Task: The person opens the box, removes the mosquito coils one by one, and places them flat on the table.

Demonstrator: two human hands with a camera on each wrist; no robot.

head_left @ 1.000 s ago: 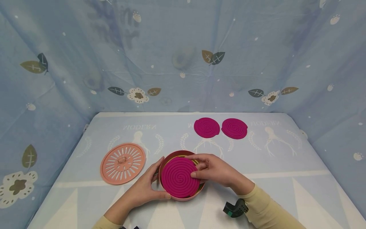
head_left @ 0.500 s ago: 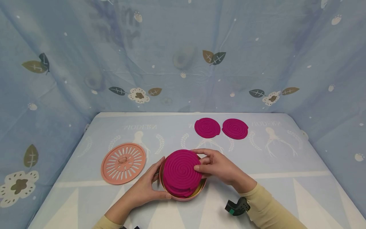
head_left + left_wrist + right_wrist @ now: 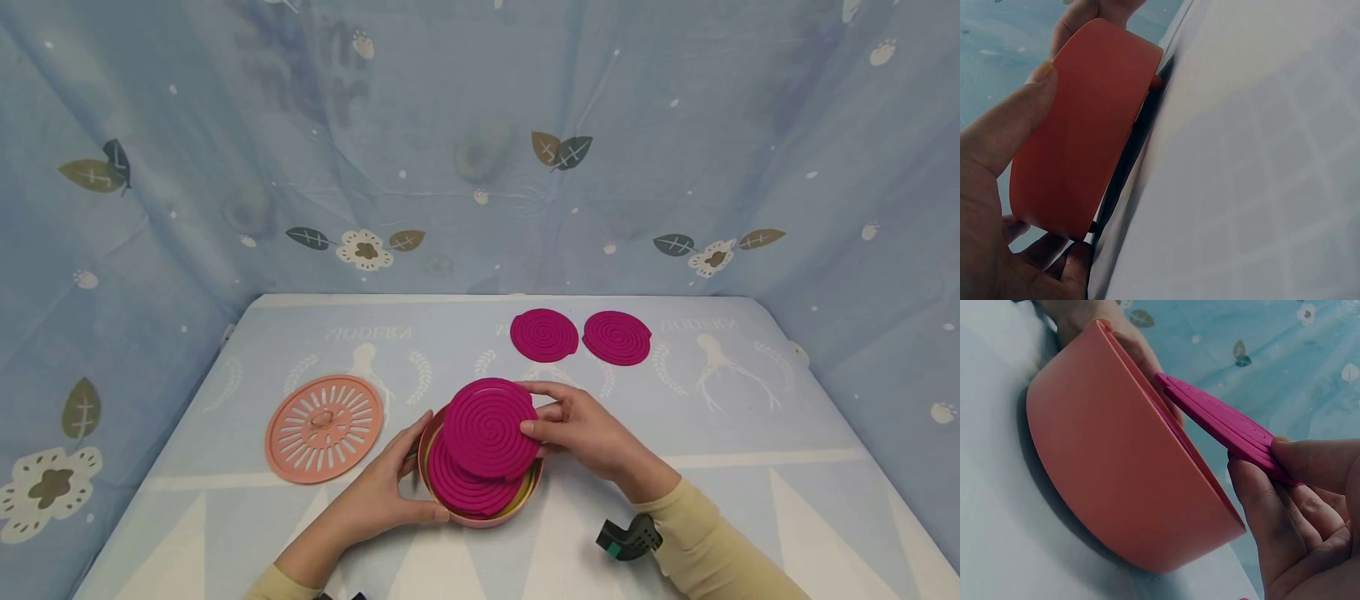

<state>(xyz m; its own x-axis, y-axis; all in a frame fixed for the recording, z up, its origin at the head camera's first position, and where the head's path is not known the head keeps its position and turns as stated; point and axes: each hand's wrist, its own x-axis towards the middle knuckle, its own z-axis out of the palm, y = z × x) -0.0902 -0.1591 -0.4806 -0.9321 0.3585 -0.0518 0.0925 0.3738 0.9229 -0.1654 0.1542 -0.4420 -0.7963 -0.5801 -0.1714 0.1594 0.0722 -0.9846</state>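
Observation:
My right hand [image 3: 581,429] pinches a magenta mosquito coil [image 3: 491,429] by its right edge, thumb on top and fingers beneath. In the right wrist view this coil [image 3: 1222,428] is tilted and lifted above the rim of a round coral mosquito coil box [image 3: 1122,456]. At least one more magenta coil [image 3: 468,493] lies inside the box, partly hidden under the held one; the box's lining is gold. My left hand [image 3: 378,496] holds the box by its left side. In the left wrist view, the thumb presses near the rim and the fingers reach around the box wall [image 3: 1085,125].
A coral slotted lid [image 3: 322,429] with a small knob lies left of the box. Two magenta coils [image 3: 543,335] lie side by side toward the back of the table. A blue patterned curtain [image 3: 480,167] hangs behind and at both sides.
My right hand has moved the coil up and to the right, from over the box's middle toward its far right rim, exposing the coil below. The left hand stays on the box.

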